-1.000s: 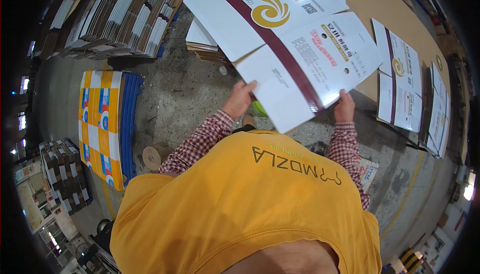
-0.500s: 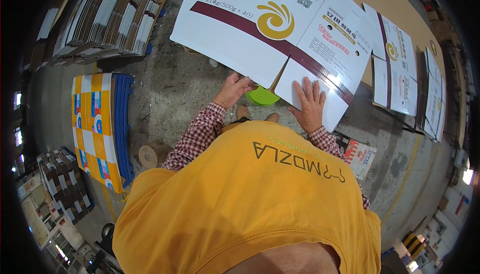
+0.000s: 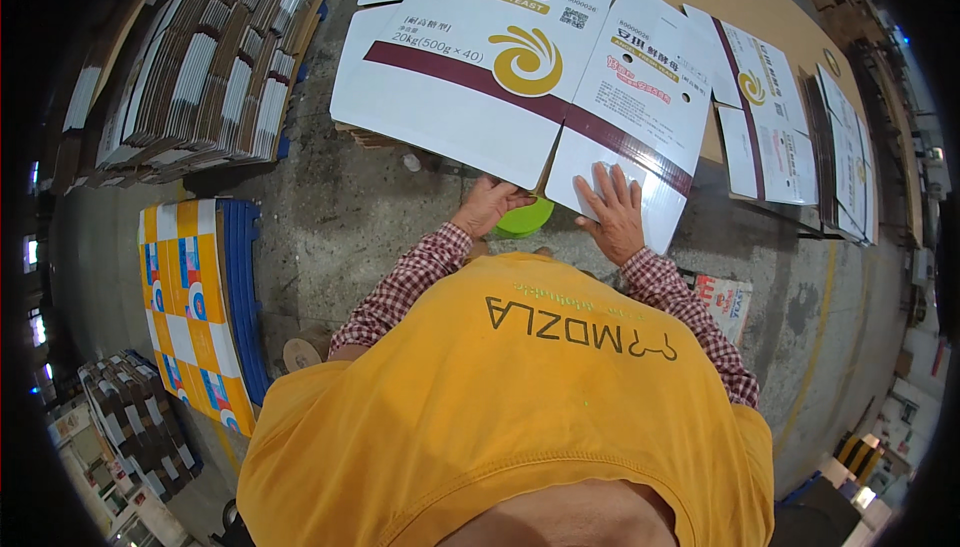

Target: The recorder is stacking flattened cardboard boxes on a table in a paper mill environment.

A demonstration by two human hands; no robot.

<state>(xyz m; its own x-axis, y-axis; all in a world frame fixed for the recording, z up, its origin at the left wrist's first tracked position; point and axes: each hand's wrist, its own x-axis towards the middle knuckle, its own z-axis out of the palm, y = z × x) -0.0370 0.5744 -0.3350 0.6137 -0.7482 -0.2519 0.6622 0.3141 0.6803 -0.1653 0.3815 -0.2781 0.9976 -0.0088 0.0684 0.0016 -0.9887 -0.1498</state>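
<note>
Up front, the left hand (image 3: pixel 487 205) grips the edge of a flat white cardboard carton with a maroon stripe (image 3: pixel 520 67); the right hand (image 3: pixel 612 212) presses it, fingers spread.

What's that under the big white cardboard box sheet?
A bright green round thing peeks out under the white sheet, between the left hand and right hand. Most of it is covered.

The carton (image 3: pixel 520 57) is flat cardboard with a smooth white printed face that shines slightly under the light. The floor (image 3: pixel 340 217) is rough, stained grey concrete. The sleeves (image 3: pixel 410 282) are checked woven cloth, the apron (image 3: pixel 520 407) matt yellow cloth.
</note>
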